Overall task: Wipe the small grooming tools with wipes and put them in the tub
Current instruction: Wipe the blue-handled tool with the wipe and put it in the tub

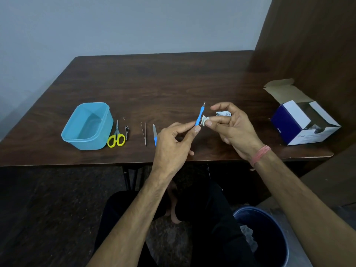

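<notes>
My left hand [173, 143] pinches the lower end of a blue-handled cuticle tool [199, 115], its metal tip pointing up and away. My right hand [233, 126] pinches a small folded white wipe [203, 120] against the tool's handle and also holds a torn wipe packet [223, 113] between its fingers. The light blue tub [77, 135] stands open at the left of the table. Beside it lie yellow-handled scissors [116, 136], a nail clipper [126, 131], tweezers [144, 134] and a blue-handled file [154, 134].
An open blue and white box of wipes [302, 122] stands at the table's right end, near a wooden panel. A dark blue bin [269, 239] with crumpled waste sits on the floor at my right, below the table edge.
</notes>
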